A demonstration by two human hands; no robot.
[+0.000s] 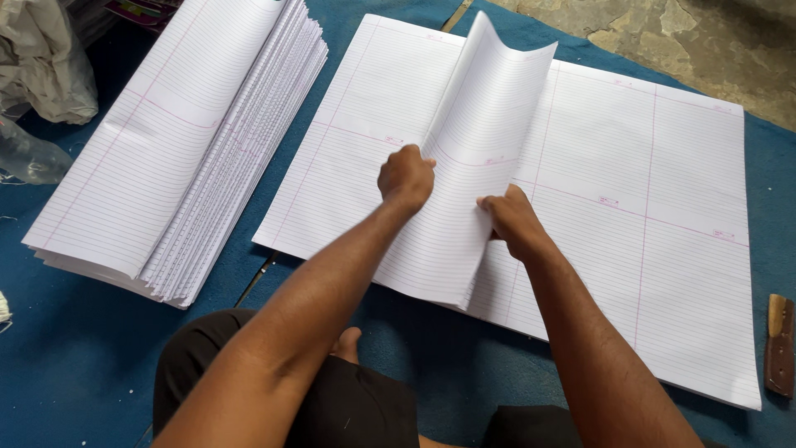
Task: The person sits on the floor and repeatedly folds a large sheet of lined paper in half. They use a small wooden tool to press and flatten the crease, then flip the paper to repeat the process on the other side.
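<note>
At centre frame, on a blue mat [75,365], lies a large flat stack of ruled white sheets [655,216] with pink margin lines. Top sheet [473,174] is partly folded over toward 9 o'clock; its upper end arches up and curls at 12 o'clock.

Left hand [405,176]: fist-like, knuckles down, pressing on the folded sheet near its left edge. Right hand [512,220]: at the fold's right edge, fingers tucked under the sheet and pinching it. Hands near each other, not touching, both on the same sheet.

At 9 to 10 o'clock: a second, thick pile of folded ruled sheets [174,141], edges fanned, just beside the flat stack with a strip of mat between.

At 10 o'clock, frame edge: crumpled clear plastic [33,153] and pale cloth [46,58].

At 4 o'clock, right edge: a small wooden-handled tool [779,344] on the mat, well apart from the hands.

At 1 o'clock: bare stone floor [680,33].

At 6 o'clock: the person's dark-clothed legs [356,406].
</note>
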